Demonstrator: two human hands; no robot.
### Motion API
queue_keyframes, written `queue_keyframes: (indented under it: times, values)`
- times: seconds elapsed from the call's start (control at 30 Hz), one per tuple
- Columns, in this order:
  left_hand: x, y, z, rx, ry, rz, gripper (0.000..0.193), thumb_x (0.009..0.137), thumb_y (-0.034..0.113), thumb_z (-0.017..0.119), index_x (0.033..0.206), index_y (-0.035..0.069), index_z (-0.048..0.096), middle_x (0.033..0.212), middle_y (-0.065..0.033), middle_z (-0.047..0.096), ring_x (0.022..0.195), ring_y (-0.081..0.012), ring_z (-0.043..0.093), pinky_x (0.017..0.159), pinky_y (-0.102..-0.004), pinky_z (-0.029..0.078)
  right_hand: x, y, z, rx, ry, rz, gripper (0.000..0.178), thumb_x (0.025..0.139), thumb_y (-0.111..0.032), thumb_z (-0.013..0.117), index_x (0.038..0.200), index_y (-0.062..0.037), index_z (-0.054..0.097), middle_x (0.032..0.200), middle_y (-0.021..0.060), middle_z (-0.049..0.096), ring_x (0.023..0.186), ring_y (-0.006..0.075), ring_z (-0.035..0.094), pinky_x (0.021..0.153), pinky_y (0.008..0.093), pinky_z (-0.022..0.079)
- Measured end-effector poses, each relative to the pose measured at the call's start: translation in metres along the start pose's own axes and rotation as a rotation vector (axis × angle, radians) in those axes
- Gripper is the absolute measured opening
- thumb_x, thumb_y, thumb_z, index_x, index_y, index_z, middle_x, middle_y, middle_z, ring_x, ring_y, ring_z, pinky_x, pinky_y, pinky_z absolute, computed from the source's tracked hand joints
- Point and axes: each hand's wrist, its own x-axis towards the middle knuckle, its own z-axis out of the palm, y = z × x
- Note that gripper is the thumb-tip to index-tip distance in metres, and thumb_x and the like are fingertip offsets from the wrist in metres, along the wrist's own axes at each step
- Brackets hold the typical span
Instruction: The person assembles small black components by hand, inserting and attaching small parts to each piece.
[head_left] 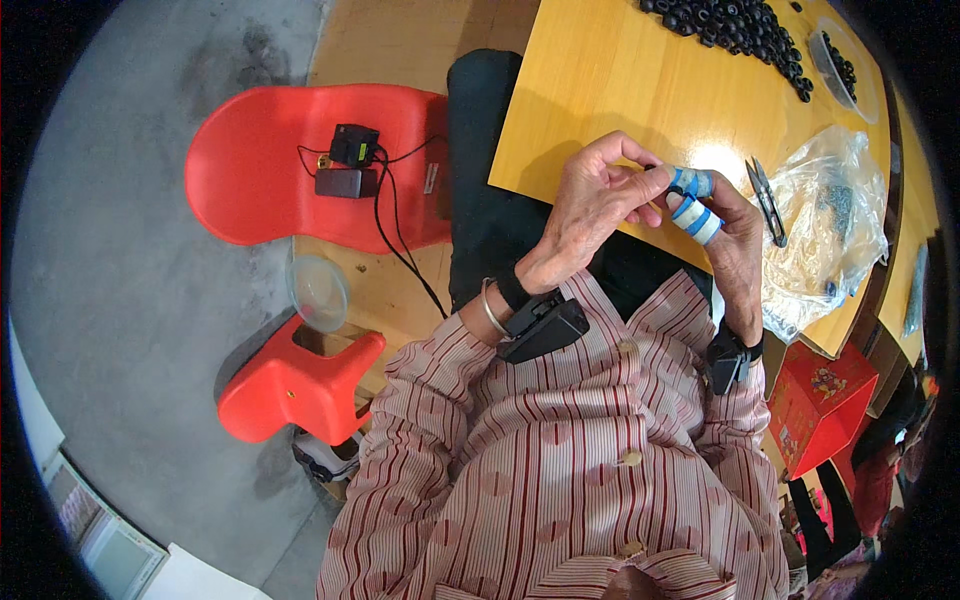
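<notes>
Clear plastic tub (829, 82) of black pieces (842, 66); my left hand (597, 203) meets my right hand (737, 243), both pinching a small black bit (677, 191).

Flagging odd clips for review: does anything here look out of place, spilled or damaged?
Two black boxes with cables lie on the red chair, an unusual spot for them. One small black piece sits apart from the pile on the table. Blue-and-white wraps on fingers of the right hand also stand out. No damage shows.
</notes>
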Motion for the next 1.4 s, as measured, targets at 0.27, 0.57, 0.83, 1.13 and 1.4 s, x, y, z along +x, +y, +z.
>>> queue_keyframes:
  times: [0.27,0.57,0.83,1.13,1.4]
  values:
    - [0.004,-0.005,-0.003,-0.001,-0.045,-0.035,0.024,0.089,0.023,0.063,0.100,0.003,0.056,0.079,-0.0091,0.066,0.064,-0.0144,0.064,0.056,-0.0222,0.047,0.001,0.000,-0.001,-0.033,-0.023,0.013,0.028,0.081,-0.017,0.071,0.102,-0.0010,0.064,0.092,0.0028,0.065,0.084,0.0102,0.060,0.078,0.0238,0.046]
    - [0.002,-0.003,0.000,0.021,-0.051,0.023,0.022,0.089,0.021,0.062,0.101,0.003,0.056,0.079,-0.0083,0.065,0.063,-0.0143,0.064,0.053,-0.0207,0.045,0.002,0.002,0.000,0.009,-0.015,0.035,0.031,0.081,-0.019,0.070,0.105,-0.0007,0.063,0.093,0.0038,0.066,0.087,0.0112,0.060,0.079,0.0245,0.046]
    - [0.003,-0.003,0.001,-0.052,0.010,-0.143,0.026,0.087,0.022,0.064,0.102,0.002,0.054,0.079,-0.0081,0.064,0.060,-0.0142,0.062,0.055,-0.0227,0.049,0.005,0.008,-0.002,-0.154,-0.055,-0.069,0.026,0.080,-0.016,0.071,0.100,-0.0016,0.063,0.090,0.0024,0.063,0.083,0.0116,0.059,0.077,0.0257,0.046]
    - [0.004,-0.001,-0.002,-0.093,0.028,-0.159,0.026,0.088,0.022,0.064,0.105,0.003,0.057,0.076,-0.0054,0.061,0.060,-0.0104,0.056,0.057,-0.0217,0.044,0.001,-0.001,-0.006,-0.335,-0.032,-0.109,0.031,0.079,-0.015,0.072,0.099,0.0046,0.060,0.089,0.0115,0.063,0.085,0.0177,0.062,0.075,0.0310,0.050]
    - [0.004,-0.001,0.000,-0.077,0.035,-0.166,0.032,0.089,0.026,0.061,0.111,0.002,0.061,0.079,-0.0065,0.063,0.064,-0.0094,0.057,0.061,-0.0215,0.045,0.002,-0.001,-0.012,0.053,0.058,-0.046,0.035,0.089,-0.015,0.062,0.120,-0.0002,0.055,0.101,0.0055,0.065,0.094,0.0107,0.058,0.085,0.0261,0.046]
